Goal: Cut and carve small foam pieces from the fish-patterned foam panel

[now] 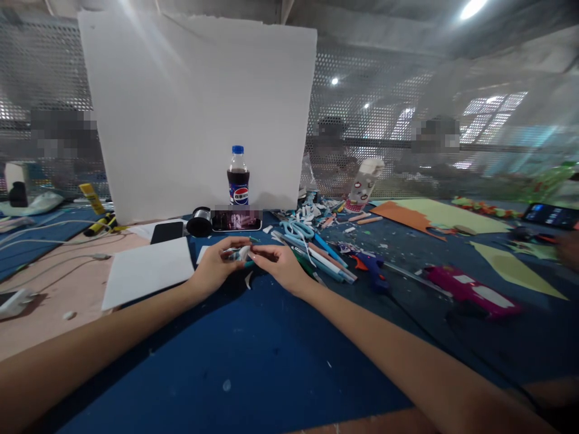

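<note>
My left hand and my right hand meet above the blue mat, with fingers closed in a pinch. Between their fingertips is a small white piece, perhaps paper, with bluish-green bits beside it; its exact kind is too small to tell. A curved pale scrap lies on the mat just under the fingers. Right behind my hands, a phone leans sideways with a lit screen. Beside my right hand are light-blue-handled scissors and a bundle of pens.
A cola bottle stands before a white board. Leftward are a tape spool, white paper and cables. To the right lie paper scraps, a blue glue gun, a magenta glue gun and coloured paper.
</note>
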Demonstrator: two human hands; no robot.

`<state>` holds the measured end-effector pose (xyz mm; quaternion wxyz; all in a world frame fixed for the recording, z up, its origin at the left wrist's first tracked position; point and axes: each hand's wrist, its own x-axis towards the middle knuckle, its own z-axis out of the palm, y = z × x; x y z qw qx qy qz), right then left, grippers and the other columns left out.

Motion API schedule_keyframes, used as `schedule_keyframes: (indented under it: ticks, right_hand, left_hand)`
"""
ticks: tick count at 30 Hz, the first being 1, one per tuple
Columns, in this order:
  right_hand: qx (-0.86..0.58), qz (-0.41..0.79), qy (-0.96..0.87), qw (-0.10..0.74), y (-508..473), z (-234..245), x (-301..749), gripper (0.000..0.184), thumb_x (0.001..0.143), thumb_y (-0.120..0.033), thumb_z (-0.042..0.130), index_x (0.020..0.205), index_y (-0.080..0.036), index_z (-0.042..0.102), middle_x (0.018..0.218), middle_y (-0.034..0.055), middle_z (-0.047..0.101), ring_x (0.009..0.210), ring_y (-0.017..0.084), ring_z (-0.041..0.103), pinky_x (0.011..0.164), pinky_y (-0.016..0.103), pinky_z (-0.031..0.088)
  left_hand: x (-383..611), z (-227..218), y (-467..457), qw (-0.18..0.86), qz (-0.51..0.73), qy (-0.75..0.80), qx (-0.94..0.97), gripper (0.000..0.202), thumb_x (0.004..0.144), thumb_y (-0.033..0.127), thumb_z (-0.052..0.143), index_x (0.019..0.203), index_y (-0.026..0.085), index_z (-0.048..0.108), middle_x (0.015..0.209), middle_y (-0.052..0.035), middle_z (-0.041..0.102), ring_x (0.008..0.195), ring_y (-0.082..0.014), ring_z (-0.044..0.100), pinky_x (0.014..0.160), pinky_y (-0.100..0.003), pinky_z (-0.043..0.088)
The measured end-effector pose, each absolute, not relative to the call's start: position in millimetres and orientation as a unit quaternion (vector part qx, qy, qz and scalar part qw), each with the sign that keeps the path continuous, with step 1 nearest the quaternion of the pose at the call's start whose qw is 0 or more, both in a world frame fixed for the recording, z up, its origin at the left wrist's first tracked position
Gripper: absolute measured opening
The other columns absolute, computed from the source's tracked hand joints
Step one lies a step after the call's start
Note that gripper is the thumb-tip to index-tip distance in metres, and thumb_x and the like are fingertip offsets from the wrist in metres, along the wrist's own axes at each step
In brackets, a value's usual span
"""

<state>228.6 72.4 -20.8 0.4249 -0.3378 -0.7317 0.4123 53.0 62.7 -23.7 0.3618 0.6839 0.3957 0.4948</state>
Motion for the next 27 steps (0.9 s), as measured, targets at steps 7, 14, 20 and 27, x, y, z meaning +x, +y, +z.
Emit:
schedule_keyframes:
  ticks: [7, 14, 20, 27]
  right_hand:
    - [-0.354, 0.379, -0.745, 0.420, 71.2, -15.9, 229.5, 0.029, 0.077, -0.033, 0.056, 0.096, -0.014, 0.068, 0.097, 0.0087, 0.068, 0.089, 0.022, 0.063, 0.079, 0.037, 0.049]
    - [-0.364, 0.297, -0.789, 0.397, 66.0, -11.9, 228.6, 0.024, 0.080, -0.026, 0.052, 0.092, -0.016, 0.069, 0.093, 0.0073, 0.069, 0.086, 0.021, 0.062, 0.077, 0.033, 0.046]
    - [-0.379, 0.214, -0.822, 0.367, 59.1, -10.5, 223.5, 0.022, 0.082, -0.020, 0.047, 0.082, -0.017, 0.069, 0.087, 0.0051, 0.069, 0.079, 0.018, 0.061, 0.073, 0.029, 0.043]
    - [-0.403, 0.192, -0.818, 0.362, 57.9, -11.9, 220.9, 0.022, 0.081, -0.020, 0.047, 0.083, -0.018, 0.069, 0.077, 0.0024, 0.069, 0.070, 0.018, 0.062, 0.066, 0.026, 0.043]
  left_hand:
    - [51.4, -24.7, 62.9, 0.339, 0.483, 0.406, 0.698, 0.037, 0.067, 0.022, 0.067, 0.103, 0.021, 0.059, 0.110, -0.0064, 0.062, 0.103, -0.0212, 0.057, 0.096, -0.045, 0.038]
    - [51.3, -23.1, 58.5, 0.256, 0.460, 0.424, 0.737, 0.031, 0.069, 0.020, 0.066, 0.100, 0.023, 0.062, 0.104, -0.0053, 0.065, 0.100, -0.0228, 0.058, 0.091, -0.045, 0.042]
    - [53.2, -25.3, 55.4, 0.144, 0.474, 0.426, 0.757, 0.028, 0.068, 0.015, 0.067, 0.095, 0.023, 0.066, 0.093, -0.0035, 0.068, 0.089, -0.0207, 0.060, 0.082, -0.038, 0.048]
    - [53.1, -25.7, 55.4, 0.146, 0.480, 0.423, 0.755, 0.029, 0.066, 0.014, 0.068, 0.094, 0.022, 0.066, 0.094, -0.0032, 0.068, 0.089, -0.0200, 0.061, 0.083, -0.036, 0.049]
